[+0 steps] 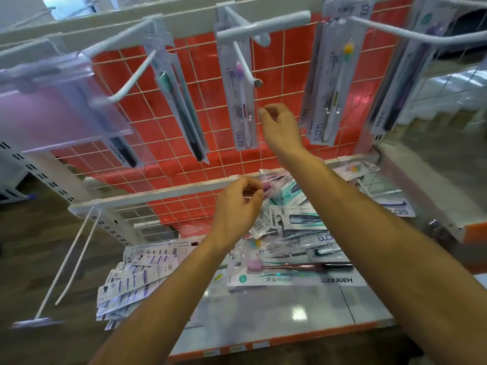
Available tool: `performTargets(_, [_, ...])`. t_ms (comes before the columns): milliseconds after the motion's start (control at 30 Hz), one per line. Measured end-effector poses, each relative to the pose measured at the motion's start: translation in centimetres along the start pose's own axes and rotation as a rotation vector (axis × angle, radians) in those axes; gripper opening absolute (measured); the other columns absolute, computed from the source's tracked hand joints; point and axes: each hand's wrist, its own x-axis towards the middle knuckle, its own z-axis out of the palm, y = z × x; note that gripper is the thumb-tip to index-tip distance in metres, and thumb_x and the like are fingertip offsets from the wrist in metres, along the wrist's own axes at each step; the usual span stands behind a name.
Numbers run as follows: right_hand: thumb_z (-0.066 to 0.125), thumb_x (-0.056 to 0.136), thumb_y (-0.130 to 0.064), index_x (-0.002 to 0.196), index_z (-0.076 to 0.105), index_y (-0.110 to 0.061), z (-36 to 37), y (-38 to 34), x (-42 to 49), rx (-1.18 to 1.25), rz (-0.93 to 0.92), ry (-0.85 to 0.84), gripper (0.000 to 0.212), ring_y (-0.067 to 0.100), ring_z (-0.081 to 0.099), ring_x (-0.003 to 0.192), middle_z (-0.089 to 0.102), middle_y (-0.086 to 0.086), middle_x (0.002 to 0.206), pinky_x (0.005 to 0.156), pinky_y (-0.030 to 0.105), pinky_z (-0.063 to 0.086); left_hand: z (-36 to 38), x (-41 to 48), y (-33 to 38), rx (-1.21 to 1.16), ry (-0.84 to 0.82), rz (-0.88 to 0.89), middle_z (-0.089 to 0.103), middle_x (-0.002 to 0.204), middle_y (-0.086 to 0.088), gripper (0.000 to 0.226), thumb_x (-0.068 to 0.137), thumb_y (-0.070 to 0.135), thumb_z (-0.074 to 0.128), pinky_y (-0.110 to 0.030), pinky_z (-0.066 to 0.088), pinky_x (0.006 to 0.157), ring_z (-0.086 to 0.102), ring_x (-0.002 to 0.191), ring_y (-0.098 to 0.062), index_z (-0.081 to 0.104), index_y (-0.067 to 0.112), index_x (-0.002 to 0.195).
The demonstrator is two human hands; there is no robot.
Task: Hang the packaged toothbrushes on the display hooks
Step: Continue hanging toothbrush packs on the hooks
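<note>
Reaching into the loose heap of packaged toothbrushes (295, 233) on the grey metal shelf (276, 312), your left hand (237, 206) had its fingers curled, and it appeared to pinch the upper end of a clear pack with a purple brush head (267, 183). That pack lay at the far edge of the heap, just below the white lower rail (158, 194).

Your right hand (279, 122) was raised in front of the red wire-grid back panel (137, 106). Its thumb and forefinger were drawn close together beside the edge of the white BDM pack with a pink brush (241, 106). That pack hung on the white centre display hook (246, 65). Whether the fingers pinched its edge or only touched it could not be told.

Step in hand, as judged: picking the next pack from the heap while the hung one was steadied.

The next move called for:
1. Lifting the pinched pack clear of its neighbours.
2. Turning its hang hole toward you.
3. Aligning the hole with the hook tip.
4. Sliding the pack back along the hook.
</note>
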Motion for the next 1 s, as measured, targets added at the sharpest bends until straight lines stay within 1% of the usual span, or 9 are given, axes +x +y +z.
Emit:
performTargets(100, [0.051, 0.098, -0.025, 0.113, 0.061, -0.009, -0.9, 1.3, -1.4, -0.041, 0.012, -0.03, 0.024, 0.015, 0.058, 0.094, 0.062, -0.001, 0.098, 0.089, 0.036, 0.049, 1.0, 0.0, 0.1, 0.082, -0.047, 0.042, 0.066, 0.089, 0.013, 0.013, 0.091, 0.008, 0.06, -0.012, 0.05, 0.071, 0.061, 0.079, 0.001, 0.067, 0.02, 0.091])
performTargets(233, [0.055, 0.096, -0.018, 0.108, 0.065, -0.009, -2.7, 3.4, -3.5, -0.21, -0.028, -0.158, 0.018, 0.014, 0.058, 0.093, 0.066, 0.002, 0.102, 0.084, 0.029, 0.047, 2.3, -0.5, 0.1, 0.287, -0.156, 0.163, 0.06, 0.094, 0.006, 0.011, 0.09, 0.009, 0.061, 0.0, 0.038, 0.066, 0.055, 0.075, -0.005, 0.07, 0.01, 0.098])
performTargets(300, [0.057, 0.094, -0.015, 0.107, 0.066, -0.01, -3.8, 4.5, -4.5, -0.322, -0.034, -0.271, 0.017, 0.016, 0.059, 0.094, 0.067, 0.004, 0.105, 0.085, 0.03, 0.048, 2.8, -0.8, 0.2, 0.351, -0.226, 0.204, 0.062, 0.097, 0.004, 0.013, 0.091, 0.012, 0.061, -0.007, 0.037, 0.065, 0.055, 0.073, -0.006, 0.069, 0.011, 0.101])
performTargets(433, [0.063, 0.091, -0.018, 0.116, 0.063, -0.012, -6.3, 6.4, -6.3, -0.58, -0.028, -0.433, 0.026, 0.019, 0.06, 0.098, 0.066, 0.005, 0.111, 0.081, 0.027, 0.046, 3.5, -1.7, 0.1, 0.444, -0.396, 0.254, 0.067, 0.11, -0.003, 0.02, 0.091, 0.022, 0.064, -0.031, 0.047, 0.084, 0.059, 0.098, -0.018, 0.069, 0.014, 0.108])
performTargets(533, [0.065, 0.087, -0.015, 0.122, 0.06, -0.008, -7.7, 7.3, -7.4, -0.657, -0.05, -0.478, 0.036, 0.024, 0.06, 0.106, 0.064, 0.011, 0.118, 0.086, 0.029, 0.047, 4.0, -2.5, 0.2, 0.489, -0.537, 0.305, 0.067, 0.113, -0.001, 0.03, 0.09, 0.034, 0.066, -0.032, 0.047, 0.087, 0.057, 0.103, -0.017, 0.067, 0.017, 0.115])
performTargets(633, [0.069, 0.083, -0.02, 0.128, 0.056, -0.01, -8.5, 7.8, -8.2, -0.777, -0.088, -0.529, 0.048, 0.025, 0.058, 0.111, 0.061, 0.011, 0.125, 0.091, 0.036, 0.049, 4.6, -3.3, 0.1, 0.613, -0.724, 0.33, 0.059, 0.128, 0.004, 0.051, 0.088, 0.057, 0.06, -0.03, 0.044, 0.094, 0.051, 0.115, -0.014, 0.058, 0.026, 0.129])
performTargets(767, [0.075, 0.078, -0.03, 0.131, 0.052, -0.014, -9.1, 8.4, -8.9, -0.884, -0.09, -0.563, 0.06, 0.026, 0.053, 0.116, 0.056, 0.007, 0.129, 0.094, 0.035, 0.045, 5.0, -4.3, -0.6, 0.708, -0.815, 0.366, 0.05, 0.139, 0.007, 0.076, 0.078, 0.074, 0.057, -0.04, 0.044, 0.101, 0.046, 0.125, -0.017, 0.043, 0.032, 0.139])
performTargets(867, [0.079, 0.073, -0.036, 0.128, 0.052, -0.019, -9.4, 8.8, -9.2, -0.928, -0.091, -0.554, 0.064, 0.027, 0.048, 0.117, 0.054, 0.005, 0.126, 0.096, 0.04, 0.045, 5.3, -4.5, -0.8, 0.77, -0.847, 0.393, 0.047, 0.142, 0.008, 0.083, 0.075, 0.075, 0.059, -0.041, 0.046, 0.099, 0.046, 0.125, -0.017, 0.038, 0.032, 0.142])
performTargets(1000, [0.078, 0.074, -0.04, 0.13, 0.048, -0.023, -9.5, 8.8, -9.5, -0.996, -0.09, -0.579, 0.066, 0.025, 0.043, 0.121, 0.051, 0.003, 0.126, 0.098, 0.041, 0.042, 5.5, -4.7, -0.7, 0.791, -0.838, 0.412, 0.048, 0.141, 0.006, 0.075, 0.079, 0.064, 0.065, -0.037, 0.045, 0.097, 0.043, 0.124, -0.017, 0.038, 0.031, 0.142])
